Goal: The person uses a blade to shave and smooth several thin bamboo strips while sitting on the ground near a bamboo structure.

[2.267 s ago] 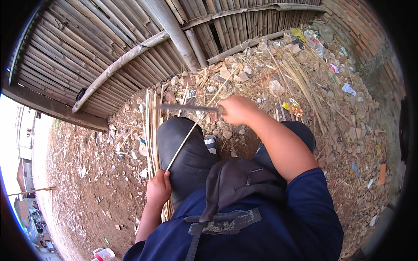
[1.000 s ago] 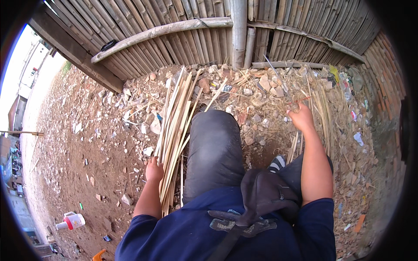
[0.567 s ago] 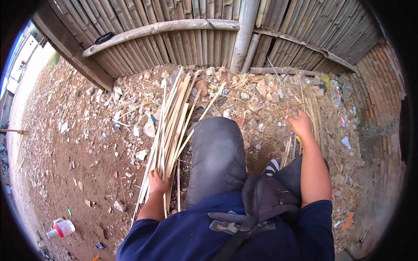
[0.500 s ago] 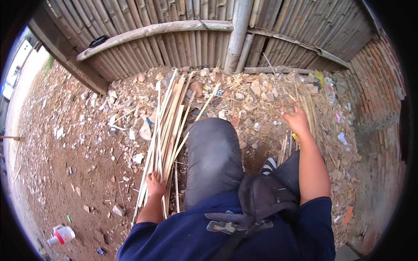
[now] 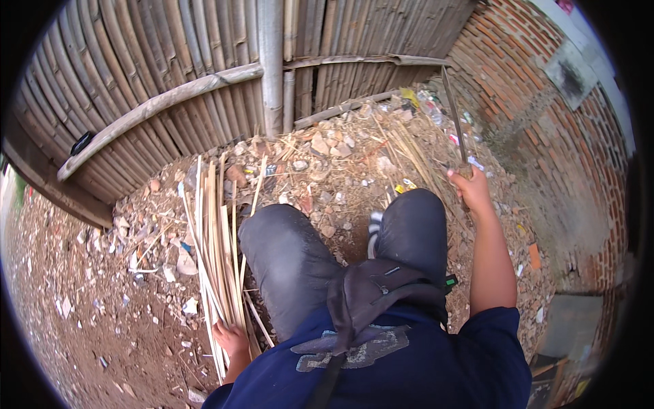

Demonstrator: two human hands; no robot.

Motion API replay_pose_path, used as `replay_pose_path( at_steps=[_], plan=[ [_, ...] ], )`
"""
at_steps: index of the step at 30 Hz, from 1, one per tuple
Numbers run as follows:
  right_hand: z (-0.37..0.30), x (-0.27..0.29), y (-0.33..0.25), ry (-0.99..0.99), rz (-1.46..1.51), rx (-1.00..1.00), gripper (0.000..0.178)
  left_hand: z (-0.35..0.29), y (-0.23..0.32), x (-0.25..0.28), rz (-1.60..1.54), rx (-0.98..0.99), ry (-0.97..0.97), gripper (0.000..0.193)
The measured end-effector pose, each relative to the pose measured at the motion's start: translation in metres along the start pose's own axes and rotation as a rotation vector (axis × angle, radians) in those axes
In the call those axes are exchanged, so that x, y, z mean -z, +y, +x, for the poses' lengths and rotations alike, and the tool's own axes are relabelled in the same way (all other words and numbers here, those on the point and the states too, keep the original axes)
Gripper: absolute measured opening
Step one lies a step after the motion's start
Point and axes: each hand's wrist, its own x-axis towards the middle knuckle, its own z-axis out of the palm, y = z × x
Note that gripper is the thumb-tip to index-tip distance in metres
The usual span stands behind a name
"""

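A bundle of long, pale bamboo strips lies on the ground beside my left knee, its far ends fanned out. My left hand is closed on the strips near the bundle's close end. Out to the right, my right hand grips the handle of a long, narrow-bladed knife. The blade points up and away, toward the corner where the fence meets the brick wall. More thin strips lie on the ground beyond my right knee.
A bamboo fence with a grey upright post stands ahead. A brick wall rises on the right. Stones, broken tile and litter cover the dirt ground. An orange brick piece lies right of my forearm.
My view has swung to the right, bringing more brick wall in. The knife in my right hand has tilted and its blade now shows clearly. My left hand stays at the strips.
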Motion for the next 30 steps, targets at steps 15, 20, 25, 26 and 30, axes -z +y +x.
replay_pose_path(
  at_steps=[15, 20, 25, 26, 30],
  plan=[
    [-0.102, 0.069, 0.304, 0.078, -0.268, -0.526, 0.059, -0.02, 0.013, 0.014, 0.404, 0.149, 0.017, 0.071],
    [-0.11, 0.061, 0.356, -0.048, -0.416, -0.601, 0.061, -0.013, 0.04, 0.038, 0.511, 0.24, 0.014, 0.072],
    [-0.103, 0.065, 0.411, -0.094, -0.586, -0.567, 0.063, -0.004, 0.074, 0.055, 0.545, 0.259, -0.03, 0.073],
    [-0.098, 0.065, 0.418, -0.135, -0.623, -0.606, 0.06, -0.003, 0.081, 0.055, 0.542, 0.26, -0.041, 0.074],
    [-0.098, 0.059, 0.441, -0.325, -0.647, -0.715, 0.052, 0.011, 0.088, 0.05, 0.513, 0.176, -0.056, 0.074]
  ],
)
